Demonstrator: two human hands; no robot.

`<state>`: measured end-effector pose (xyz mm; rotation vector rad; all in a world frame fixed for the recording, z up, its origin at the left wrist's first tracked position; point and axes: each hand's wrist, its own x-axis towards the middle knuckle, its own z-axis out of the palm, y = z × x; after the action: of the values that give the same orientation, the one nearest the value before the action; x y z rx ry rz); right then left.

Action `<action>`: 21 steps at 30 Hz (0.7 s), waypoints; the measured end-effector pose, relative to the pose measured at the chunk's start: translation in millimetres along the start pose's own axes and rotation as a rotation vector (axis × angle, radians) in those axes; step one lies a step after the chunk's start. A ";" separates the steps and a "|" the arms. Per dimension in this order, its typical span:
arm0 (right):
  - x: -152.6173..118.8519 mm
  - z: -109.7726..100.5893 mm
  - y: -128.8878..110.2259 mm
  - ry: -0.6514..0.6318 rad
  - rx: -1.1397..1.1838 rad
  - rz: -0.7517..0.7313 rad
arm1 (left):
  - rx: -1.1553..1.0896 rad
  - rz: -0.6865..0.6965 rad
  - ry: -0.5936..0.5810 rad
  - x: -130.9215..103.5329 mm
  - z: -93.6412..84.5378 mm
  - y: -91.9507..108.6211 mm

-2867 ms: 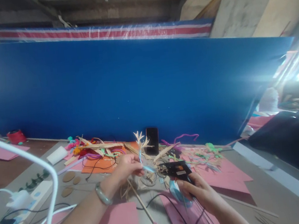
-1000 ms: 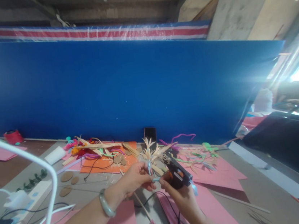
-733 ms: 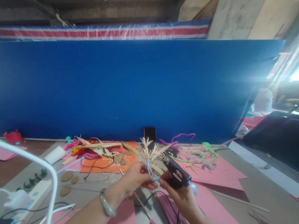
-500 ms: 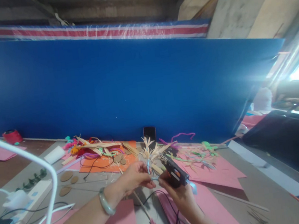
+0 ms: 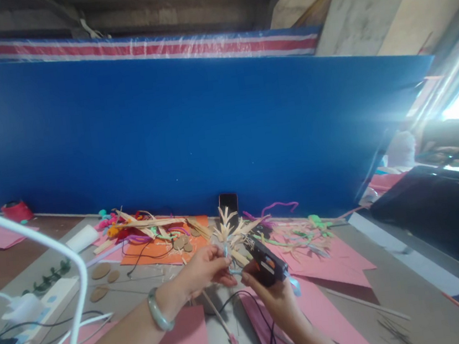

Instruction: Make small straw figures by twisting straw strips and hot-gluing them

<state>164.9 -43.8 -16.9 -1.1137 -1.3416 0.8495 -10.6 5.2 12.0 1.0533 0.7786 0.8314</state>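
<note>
We hold the straw flower (image 5: 228, 229) in our left hand (image 5: 203, 268), fingers pinched shut on the pale blue stem just under the splayed straw petals, so the flower stands upright in front of the phone (image 5: 227, 202) that leans on the blue board (image 5: 192, 143). Our right hand (image 5: 272, 296) is closed around the black glue gun (image 5: 265, 261), its nozzle tilted up and left toward the point where the petals meet the stem — touching it or just short of it, we cannot tell. The gun's black cord (image 5: 265, 324) runs down over a pink sheet (image 5: 315, 323) nearer to us than the phone. As we judge it, the head of the flower is already built and bound to its stem; the gluing at the base looks to be in hand, and whether more petals are to go on the pictures do not show. Left of the phone lies an orange sheet (image 5: 151, 254) heaped with straw strips, pipe cleaners and small brown discs; right of it, more pink paper (image 5: 332, 262) carries green and tan scraps. A thin stick (image 5: 218, 315) lies below our left hand, and far left of the phone sits a white power strip (image 5: 40, 301) with white cables — one loops close to the camera.
</note>
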 end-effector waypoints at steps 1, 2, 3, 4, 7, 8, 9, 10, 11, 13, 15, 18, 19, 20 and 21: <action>0.0 -0.2 -1.0 0.006 0.000 0.004 | 0.001 0.008 -0.001 -0.1 -1.0 -0.4; 0.2 -0.5 -2.0 0.009 -0.001 0.013 | 0.004 0.014 0.001 -0.2 -1.7 -0.7; 0.7 -0.9 -2.8 0.009 0.003 0.030 | 0.008 0.017 0.006 -0.5 -2.1 -0.9; 1.5 -1.6 -3.1 0.011 0.015 0.049 | 0.012 0.018 0.013 -0.8 -2.2 -0.9; 5.2 -4.3 -1.6 0.003 0.094 0.139 | 0.015 0.016 0.034 -1.1 -2.1 0.0; 6.7 -5.3 -1.0 -0.004 0.136 0.172 | 0.013 0.018 0.044 -0.7 -2.6 0.5; 8.1 -6.4 -0.8 -0.009 0.182 0.201 | 0.008 0.020 0.056 0.0 -3.6 0.9; 9.4 -7.4 -1.1 -0.012 0.229 0.223 | 0.003 0.022 0.068 0.9 -5.1 1.3; 10.5 -8.6 -2.2 -0.015 0.271 0.238 | -0.002 0.025 0.077 2.1 -6.9 1.6; 11.9 -11.3 -6.0 -0.032 0.322 0.249 | -0.006 0.037 0.085 4.4 -11.2 1.9; 12.4 -14.8 -10.0 -0.070 0.313 0.255 | 0.000 0.055 0.083 6.3 -14.9 2.4; 11.8 -20.1 -12.0 -0.147 0.243 0.273 | 0.017 0.070 0.088 7.1 -17.1 4.1; 11.5 -21.4 -11.3 -0.169 0.225 0.276 | 0.024 0.066 0.093 6.8 -16.8 5.0; 11.2 -22.3 -10.1 -0.189 0.212 0.279 | 0.030 0.062 0.102 6.3 -16.3 6.1; 10.8 -22.8 -8.6 -0.204 0.207 0.276 | 0.037 0.058 0.110 5.5 -15.5 7.4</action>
<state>187.2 -38.8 -3.2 -1.0844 -1.2458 1.3041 -22.8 18.4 13.6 1.0738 0.8620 0.9341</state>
